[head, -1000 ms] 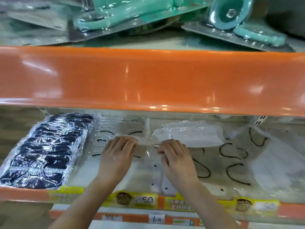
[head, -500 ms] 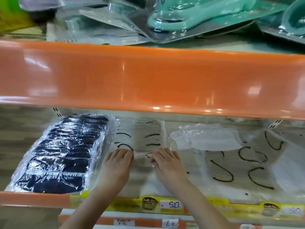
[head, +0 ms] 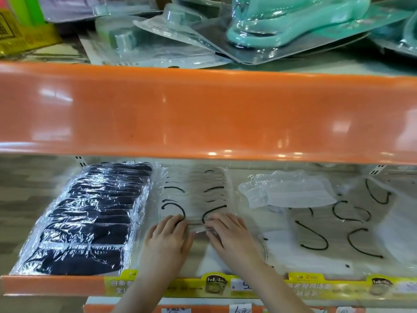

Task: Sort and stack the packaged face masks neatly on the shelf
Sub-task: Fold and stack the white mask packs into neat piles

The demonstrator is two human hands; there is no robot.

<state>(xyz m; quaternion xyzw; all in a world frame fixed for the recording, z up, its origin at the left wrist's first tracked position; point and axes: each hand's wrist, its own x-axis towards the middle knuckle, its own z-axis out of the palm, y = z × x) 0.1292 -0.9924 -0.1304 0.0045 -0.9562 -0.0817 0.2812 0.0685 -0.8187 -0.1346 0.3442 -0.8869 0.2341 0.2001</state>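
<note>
A row of black masks in clear wrap [head: 90, 222] fills the left of the lower shelf. Beside it lies a row of white packaged masks with black ear loops [head: 194, 195]. My left hand [head: 167, 242] and my right hand [head: 230, 238] lie side by side with flat fingers pressing on the near edge of the front white pack. More white packs [head: 320, 238] lie loose and scattered to the right, one clear-wrapped pack [head: 291, 193] on top of them.
The orange front of the upper shelf [head: 203, 114] overhangs the masks. Blister-packed teal items [head: 282, 23] lie on that upper shelf. A yellow price strip [head: 225, 288] runs along the lower shelf's front edge.
Both hands have slid the white packs back and left, closer to the black row. The view has shifted so the shelf appears further right.
</note>
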